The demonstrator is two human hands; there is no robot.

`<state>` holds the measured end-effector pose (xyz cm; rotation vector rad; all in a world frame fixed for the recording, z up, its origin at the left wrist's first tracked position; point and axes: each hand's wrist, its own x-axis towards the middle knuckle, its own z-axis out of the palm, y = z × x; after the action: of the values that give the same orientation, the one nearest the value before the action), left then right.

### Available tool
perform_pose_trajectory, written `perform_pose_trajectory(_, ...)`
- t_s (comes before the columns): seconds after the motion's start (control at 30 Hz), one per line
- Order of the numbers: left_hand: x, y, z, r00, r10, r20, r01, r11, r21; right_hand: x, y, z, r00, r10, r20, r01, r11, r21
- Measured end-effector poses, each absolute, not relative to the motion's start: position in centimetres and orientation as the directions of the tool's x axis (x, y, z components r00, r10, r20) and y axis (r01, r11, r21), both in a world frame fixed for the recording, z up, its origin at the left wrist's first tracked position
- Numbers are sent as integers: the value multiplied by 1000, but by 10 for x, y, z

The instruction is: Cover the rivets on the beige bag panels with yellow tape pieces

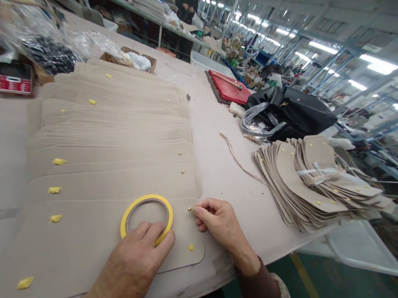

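Note:
My left hand (139,253) is closed on the lower edge of a roll of yellow tape (123,221), over the nearest beige panel (98,243). At that panel's right edge, my right hand (217,219) is closed in a pinch. Its thumb and fingertips meet right beside a small gold stud (189,209); whatever they pinch is too small or hidden to name. Yellow tape pieces (55,218) stick to the panels on the left, and another yellow piece (191,248) sits near the lower right corner. More beige panels (109,131) lie overlapped in rows behind.
A tied bundle of beige pieces (298,185) lies at the table's right edge. Behind it are a black bag (299,110) and a red board (229,87). Clear plastic bags (51,41) and a red box (12,80) stand at the back left. Someone (187,0) stands farther off.

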<state>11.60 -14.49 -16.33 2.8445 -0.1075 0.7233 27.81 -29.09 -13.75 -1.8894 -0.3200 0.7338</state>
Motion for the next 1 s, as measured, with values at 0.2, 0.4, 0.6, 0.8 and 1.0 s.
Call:
perform_pose_trajectory(0.2, 114, -146, -164, 883, -17, 470, -130, -970, 208, 276, -286, -135, 749, 624, -223, 187, -522, -832)
perform_pose_trajectory(0.4, 113, -148, -171, 889, 21, 457, -110, -960, 258, 274, -278, -133, 750, 652, -109, 373, -554, -744)
perform_pose_trajectory(0.6, 112, -149, -174, 891, 36, 453, -107, -952, 287, 275, -287, -139, 803, 579, -145, 305, -607, -734)
perform_pose_trajectory(0.8, 113, -147, -168, 876, 25, 481, -125, -953, 276, 263, -303, -146, 744, 663, 78, 499, -475, -724)
perform_pose_trajectory(1.0, 114, -147, -165, 871, 25, 491, -127, -954, 273, 259, -288, -150, 673, 712, 202, 702, -527, -479)
